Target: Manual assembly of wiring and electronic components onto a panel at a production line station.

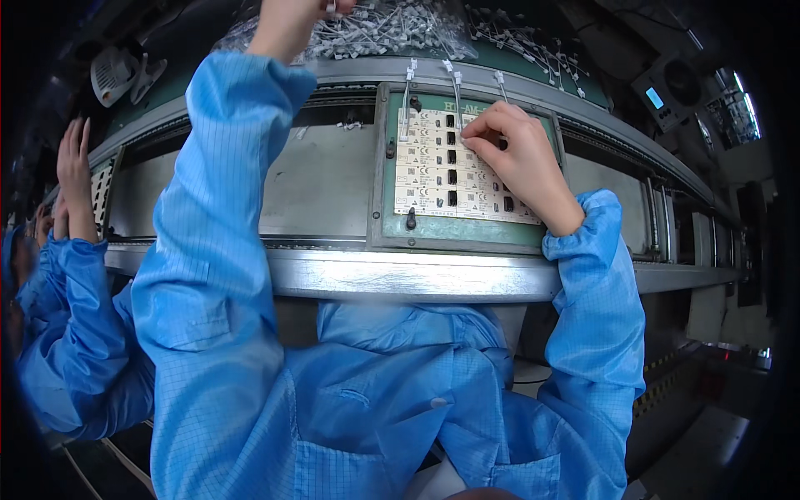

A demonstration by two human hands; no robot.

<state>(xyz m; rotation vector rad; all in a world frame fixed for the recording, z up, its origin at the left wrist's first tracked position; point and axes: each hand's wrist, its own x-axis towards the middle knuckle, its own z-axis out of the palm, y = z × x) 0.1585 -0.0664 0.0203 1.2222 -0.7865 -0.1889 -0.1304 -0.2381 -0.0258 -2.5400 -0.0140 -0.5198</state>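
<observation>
A cream-coloured circuit board panel (423, 181) with black connectors lies in a green fixture (467, 231). Over its upper part is my right hand (525, 154), thumb and index finger pinched at the lower end of a short cable (457, 96). That cable runs up past the fixture's far edge, and its lower tip is partly covered by my fingers. Two similar cables hang over the same edge. My left hand (287, 27) reaches to the pile of cables (387, 37) with white plugs; a white plug (332, 7) shows between its fingers, which the picture's top edge partly cuts off.
The fixture sits between the conveyor's metal rails (417, 273). More loose cables (533, 54) lie at the far right. A co-worker's hand (75, 162) is over another board panel on the left. A dark device with a lit display (655, 97) stands at the right.
</observation>
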